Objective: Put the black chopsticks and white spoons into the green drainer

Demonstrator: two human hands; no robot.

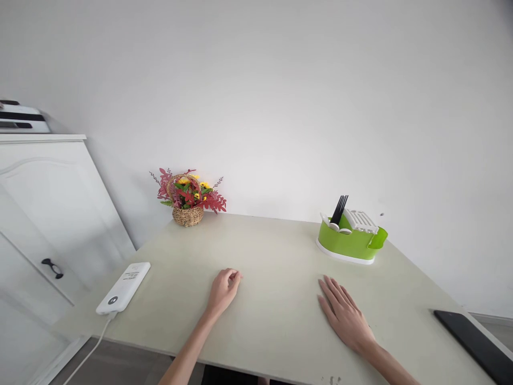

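Note:
My left hand (225, 291) rests on its side on the pale table (276, 321), fingers curled in and the thumb against them. Nothing shows in it. Palm down, my right hand (343, 313) lies flat with its fingers stretched out, also holding nothing. Beyond the right hand stands a green cutlery holder (344, 245) on a white base. Black chopsticks (340, 209) and white spoons (340, 229) stick out of it, beside a white slotted part (361, 220). Neither hand touches the holder.
A wicker basket (187, 216) of artificial flowers stands by the wall. At the left lies a white power bank (124, 287) with a cable (94, 347) hanging over the edge. A black phone-like slab (475, 342) lies at the right edge. A white cabinet (48, 214) adjoins the left side.

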